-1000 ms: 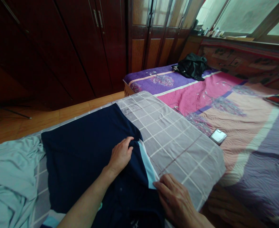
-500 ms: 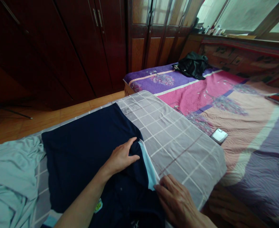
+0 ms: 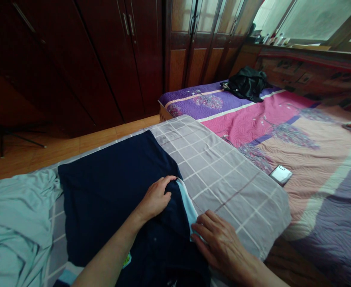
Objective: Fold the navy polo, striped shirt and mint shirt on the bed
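A navy blue shirt (image 3: 109, 179) with light blue and white side trim lies spread on a grey checked cloth (image 3: 217, 159). My left hand (image 3: 157, 195) rests on the shirt, fingers stretched towards the top of the trim and thumb apart. Lower down, my right hand (image 3: 214, 235) has its fingers closed on the light blue trim at the shirt's right edge. Part of a green and yellow badge (image 3: 127, 260) shows beside my left forearm. The near end of the shirt runs out of view at the bottom.
A crumpled pale green cloth (image 3: 16, 223) lies at the left. To the right, a bed with a patchwork cover (image 3: 316, 159) holds a phone (image 3: 280, 175) and a black garment (image 3: 247, 83). Dark wooden wardrobes (image 3: 109, 59) stand behind.
My left thumb has drawn closer to its fingers, which now reach the top of the trim. My right hand has moved slightly up along the trim. The view has shifted a little.
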Demonstrator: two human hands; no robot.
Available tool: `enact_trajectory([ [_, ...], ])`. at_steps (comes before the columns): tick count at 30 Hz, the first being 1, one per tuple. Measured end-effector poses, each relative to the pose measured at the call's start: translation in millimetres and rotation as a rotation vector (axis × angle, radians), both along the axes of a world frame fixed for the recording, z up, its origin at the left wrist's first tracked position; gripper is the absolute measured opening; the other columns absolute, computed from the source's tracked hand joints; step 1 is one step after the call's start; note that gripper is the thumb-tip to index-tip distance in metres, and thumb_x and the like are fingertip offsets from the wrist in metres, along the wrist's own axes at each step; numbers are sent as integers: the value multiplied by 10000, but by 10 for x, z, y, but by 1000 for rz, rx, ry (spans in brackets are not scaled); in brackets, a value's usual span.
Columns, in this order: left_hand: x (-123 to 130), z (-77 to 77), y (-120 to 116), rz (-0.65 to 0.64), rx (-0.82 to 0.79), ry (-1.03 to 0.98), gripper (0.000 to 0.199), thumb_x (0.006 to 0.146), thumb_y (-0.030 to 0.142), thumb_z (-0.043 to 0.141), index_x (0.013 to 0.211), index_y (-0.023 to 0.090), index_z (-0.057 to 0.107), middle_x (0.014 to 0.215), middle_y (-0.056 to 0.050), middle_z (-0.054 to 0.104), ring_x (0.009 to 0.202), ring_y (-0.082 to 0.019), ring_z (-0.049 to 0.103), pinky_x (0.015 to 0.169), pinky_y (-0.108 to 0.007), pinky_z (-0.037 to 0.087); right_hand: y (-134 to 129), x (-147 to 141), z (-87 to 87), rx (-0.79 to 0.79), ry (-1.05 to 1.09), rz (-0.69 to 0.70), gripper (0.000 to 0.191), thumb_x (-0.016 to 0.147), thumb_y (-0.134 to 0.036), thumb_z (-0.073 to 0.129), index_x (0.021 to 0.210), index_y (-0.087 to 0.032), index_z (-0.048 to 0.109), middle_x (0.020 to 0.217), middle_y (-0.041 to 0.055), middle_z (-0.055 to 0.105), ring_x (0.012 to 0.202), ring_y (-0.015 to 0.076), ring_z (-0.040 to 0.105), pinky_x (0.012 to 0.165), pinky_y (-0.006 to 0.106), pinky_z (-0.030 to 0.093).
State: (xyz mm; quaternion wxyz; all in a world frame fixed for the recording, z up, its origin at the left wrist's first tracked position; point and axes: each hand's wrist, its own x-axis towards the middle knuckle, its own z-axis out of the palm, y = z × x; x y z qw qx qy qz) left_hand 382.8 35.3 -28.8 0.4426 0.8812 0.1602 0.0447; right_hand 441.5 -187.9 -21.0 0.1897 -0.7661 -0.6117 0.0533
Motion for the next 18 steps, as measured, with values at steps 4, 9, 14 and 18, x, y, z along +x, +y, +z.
enact_trajectory([
  [4, 13, -52, -25, 28, 1, -30, 546, 723, 16, 469, 1238, 185, 540, 1225, -50, 592, 1162, -160, 528, 1042, -280, 364, 243, 222, 8, 13, -62, -87, 160, 900, -199, 479, 832, -193, 624, 741, 37, 566, 734, 181, 507, 629, 294, 354],
  [9, 46, -96, -96, 51, 3, -41, 567, 743, 51, 509, 1290, 197, 499, 1281, -44, 557, 1209, -171, 495, 1068, -288, 343, 770, 655, 33, -120, -67, -315, 241, 913, -351, 499, 992, -179, 649, 864, 51, 653, 842, 185, 583, 690, 268, 375],
  [14, 51, -93, -135, 37, 19, -3, 630, 753, 70, 502, 1360, 219, 432, 1334, -33, 514, 1214, -183, 493, 1058, -293, 359, 1087, 938, -48, -205, -47, -456, 197, 870, -302, 510, 867, -189, 672, 777, 36, 682, 743, 174, 622, 603, 256, 331],
  [18, 41, -73, -133, 35, 21, -16, 626, 758, 69, 482, 1363, 222, 427, 1336, -36, 508, 1217, -176, 490, 1052, -277, 361, 1040, 999, -97, -219, -47, -541, 262, 884, -293, 453, 775, -188, 667, 735, 50, 682, 704, 181, 627, 575, 265, 308],
])
